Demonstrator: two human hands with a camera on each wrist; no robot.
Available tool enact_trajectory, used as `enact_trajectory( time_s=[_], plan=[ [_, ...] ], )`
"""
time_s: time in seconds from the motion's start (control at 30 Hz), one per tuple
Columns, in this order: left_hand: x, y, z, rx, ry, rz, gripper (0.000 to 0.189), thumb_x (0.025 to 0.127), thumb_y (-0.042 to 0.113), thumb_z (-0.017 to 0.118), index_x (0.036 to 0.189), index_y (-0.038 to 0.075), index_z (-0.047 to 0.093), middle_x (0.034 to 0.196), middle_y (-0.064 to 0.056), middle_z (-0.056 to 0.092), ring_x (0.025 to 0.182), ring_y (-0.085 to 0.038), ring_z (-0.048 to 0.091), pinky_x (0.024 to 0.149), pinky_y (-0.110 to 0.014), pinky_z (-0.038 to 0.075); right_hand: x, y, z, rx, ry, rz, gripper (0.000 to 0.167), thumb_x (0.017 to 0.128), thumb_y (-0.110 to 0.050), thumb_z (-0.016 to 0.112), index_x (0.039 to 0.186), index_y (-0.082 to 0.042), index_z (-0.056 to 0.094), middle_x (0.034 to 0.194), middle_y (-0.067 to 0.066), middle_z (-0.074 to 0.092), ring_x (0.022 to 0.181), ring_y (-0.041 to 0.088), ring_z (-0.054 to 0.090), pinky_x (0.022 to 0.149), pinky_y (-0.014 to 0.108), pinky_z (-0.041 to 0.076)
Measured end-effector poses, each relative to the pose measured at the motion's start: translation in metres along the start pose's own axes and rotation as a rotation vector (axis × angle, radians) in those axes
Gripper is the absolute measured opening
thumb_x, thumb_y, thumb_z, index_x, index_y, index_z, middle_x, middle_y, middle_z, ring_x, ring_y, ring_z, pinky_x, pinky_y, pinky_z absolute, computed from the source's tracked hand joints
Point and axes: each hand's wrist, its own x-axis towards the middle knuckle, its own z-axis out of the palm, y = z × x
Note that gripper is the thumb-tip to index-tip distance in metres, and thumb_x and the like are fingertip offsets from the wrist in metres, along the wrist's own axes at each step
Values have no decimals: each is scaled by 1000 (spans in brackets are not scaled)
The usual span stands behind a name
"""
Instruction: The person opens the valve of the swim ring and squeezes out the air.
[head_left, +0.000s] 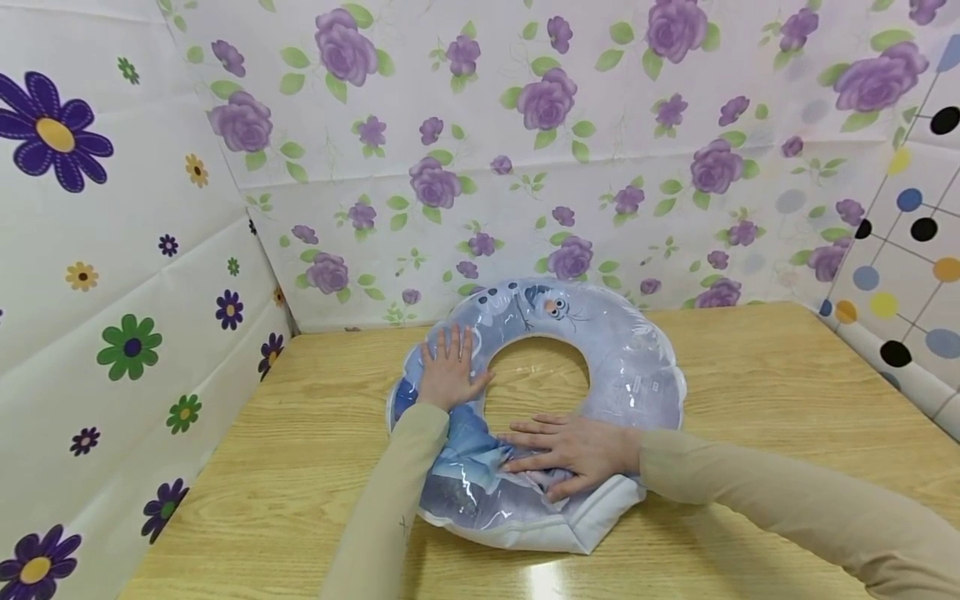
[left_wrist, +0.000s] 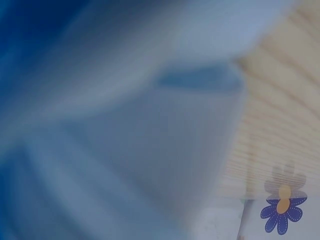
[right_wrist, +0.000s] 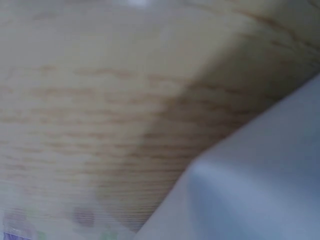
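Note:
A partly inflated swim ring (head_left: 630,367) with a snowman print lies on the wooden table, its near edge folded over on the right. My left hand (head_left: 447,371) rests on the ring's left side, fingers spread and straight. Across the ring's near part lies my right hand (head_left: 581,450), palm down with fingers extended to the left. The left wrist view shows the ring's blurred bluish plastic (left_wrist: 150,140) close up. Pale plastic of the ring (right_wrist: 260,185) fills the lower right of the right wrist view. Neither hand shows in its wrist view.
The wooden table (head_left: 300,467) stretches out around the ring. Behind it stands a wall covering with purple roses (head_left: 435,183). A daisy-print covering (head_left: 135,258) borders the left side, and a dotted one (head_left: 907,258) the right.

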Motion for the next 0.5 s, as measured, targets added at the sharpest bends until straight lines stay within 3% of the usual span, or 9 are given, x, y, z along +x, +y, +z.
enact_trajectory(
  time_s=[0.3,0.5],
  plan=[
    [2,1,1,40,-56,-2,90,85,68,26,145,3,8,146,-19,12,129,-41,13,95,-60,17,0,0,2,11,-6,17,63,91,-55,35,145,-26,22,148,11,12,131,32,15,100,47,19],
    [3,-1,2,39,-61,4,90,85,68,25,145,3,8,146,-19,12,130,-41,12,95,-60,16,1,2,2,-1,-5,6,63,92,-55,34,145,-24,23,148,12,14,131,32,16,100,47,20]
  ],
)
